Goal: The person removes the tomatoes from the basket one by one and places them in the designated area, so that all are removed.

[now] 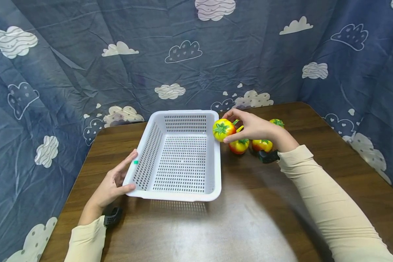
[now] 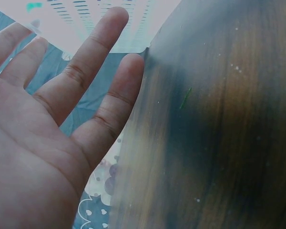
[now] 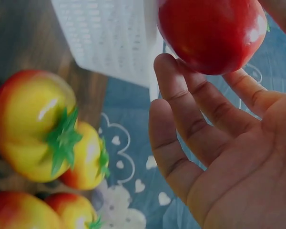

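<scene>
A white plastic basket (image 1: 183,197) with slotted walls and floor stands on the table, nothing lying inside it. My left hand (image 1: 108,186) is at its left side, fingers spread and fairly straight along the rim, thumb by the front left corner. By the basket's right rim, my right hand (image 1: 256,127) holds a yellow-and-red tomato (image 1: 222,128) with a green leafy top between thumb and fingers. In the right wrist view this tomato (image 3: 212,33) shows its red underside. Several similar tomatoes (image 3: 31,121) rest on the table beneath and beside the right hand.
The brown wooden table (image 1: 183,233) carries the basket and the tomatoes. A blue curtain (image 1: 144,80) with cloud prints hangs behind the table and along both sides. Dark bands (image 1: 112,217) are worn on both wrists.
</scene>
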The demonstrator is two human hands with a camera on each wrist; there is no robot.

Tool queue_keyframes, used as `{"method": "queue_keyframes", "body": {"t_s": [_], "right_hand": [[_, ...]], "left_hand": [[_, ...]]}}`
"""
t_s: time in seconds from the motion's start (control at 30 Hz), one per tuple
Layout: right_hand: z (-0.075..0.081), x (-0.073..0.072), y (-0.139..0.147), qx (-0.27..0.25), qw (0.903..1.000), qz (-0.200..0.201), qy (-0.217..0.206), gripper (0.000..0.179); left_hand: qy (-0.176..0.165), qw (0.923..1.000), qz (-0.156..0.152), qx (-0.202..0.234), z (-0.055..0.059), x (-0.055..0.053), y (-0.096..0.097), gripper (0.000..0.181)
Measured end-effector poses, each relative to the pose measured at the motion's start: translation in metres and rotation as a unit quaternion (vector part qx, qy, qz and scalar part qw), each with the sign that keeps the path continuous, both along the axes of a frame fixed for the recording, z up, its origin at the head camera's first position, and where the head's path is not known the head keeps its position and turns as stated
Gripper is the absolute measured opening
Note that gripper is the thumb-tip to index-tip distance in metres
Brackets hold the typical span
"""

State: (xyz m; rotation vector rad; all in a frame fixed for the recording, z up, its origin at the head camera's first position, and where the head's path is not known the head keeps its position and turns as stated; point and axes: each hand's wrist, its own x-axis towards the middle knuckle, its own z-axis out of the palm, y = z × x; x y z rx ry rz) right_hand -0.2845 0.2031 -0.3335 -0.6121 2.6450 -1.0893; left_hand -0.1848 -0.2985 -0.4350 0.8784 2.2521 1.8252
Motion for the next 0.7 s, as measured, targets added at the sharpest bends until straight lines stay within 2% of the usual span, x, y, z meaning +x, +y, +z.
{"method": "queue_keyframes", "body": {"t_s": [0.4, 0.7], "right_hand": [[-0.013, 0.007, 0.029, -0.01, 0.9997, -0.02, 0.002, 0.071], [-0.016, 0.012, 0.051, -0.017, 0.9986, -0.049, -0.009, 0.073]], "left_hand": [[0.001, 0.9999, 0.005, -0.011, -0.002, 0.0, -0.001, 0.094], [0.003, 0.9999, 0.008, -0.013, -0.002, -0.001, -0.001, 0.094]]}}
